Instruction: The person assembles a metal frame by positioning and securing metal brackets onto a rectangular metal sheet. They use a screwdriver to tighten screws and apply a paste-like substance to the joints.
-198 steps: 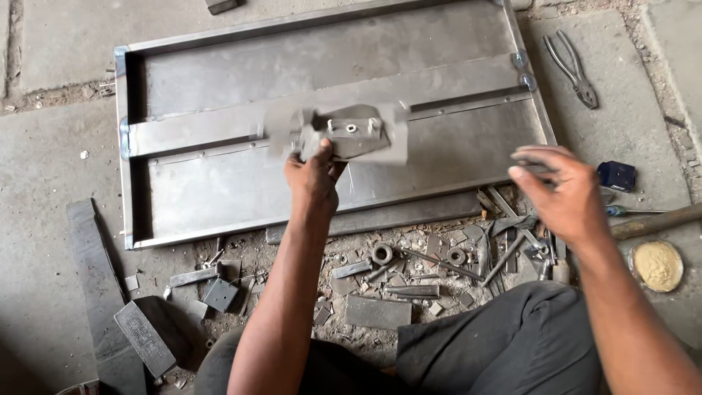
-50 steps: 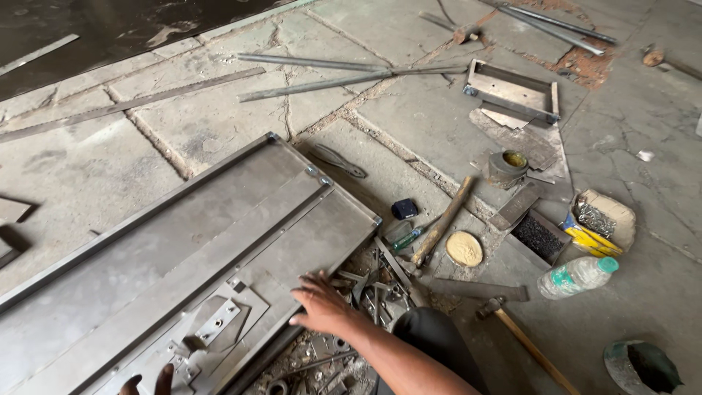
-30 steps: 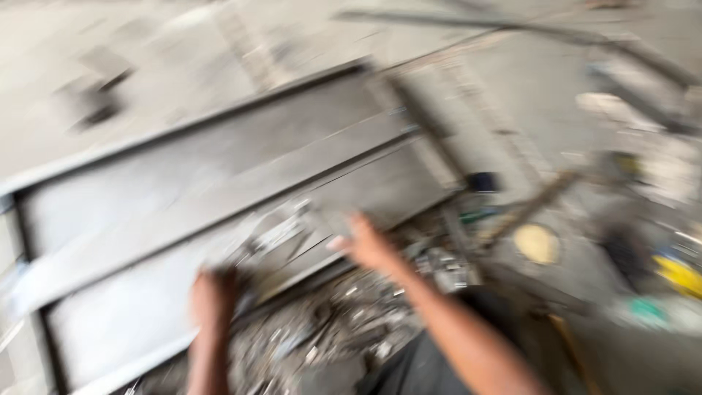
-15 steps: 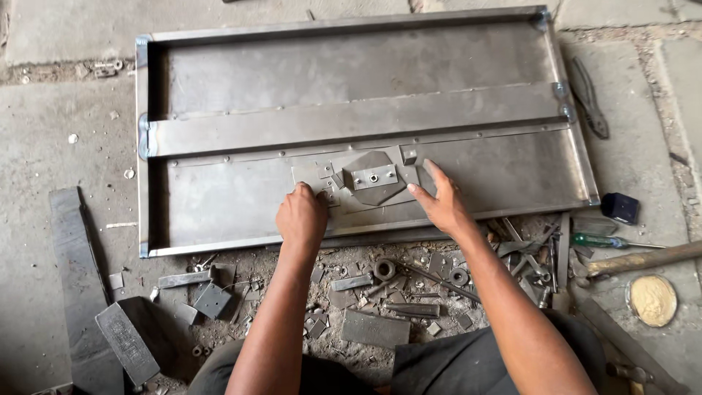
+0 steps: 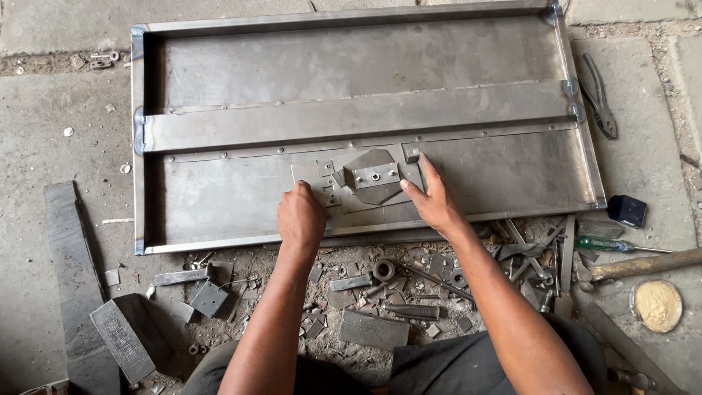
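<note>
Pressing a small bracket plate (image 5: pixel 373 178) flat against the lower panel of the steel door frame (image 5: pixel 219 205) lying on the floor: left hand (image 5: pixel 300 217) clenched at its left edge, right hand (image 5: pixel 433 201) spread open at its right. Sitting positioned but apparently not yet fixed; loose scrap pieces (image 5: pixel 380 292) lying near.

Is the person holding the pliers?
No, the pliers lie on the floor beside the metal frame, while both hands press a small metal plate.

The left hand (image 5: pixel 300 219) hides its own fingertips, and the frame's bottom edge cuts off the hammer handle (image 5: pixel 643 265).
</note>
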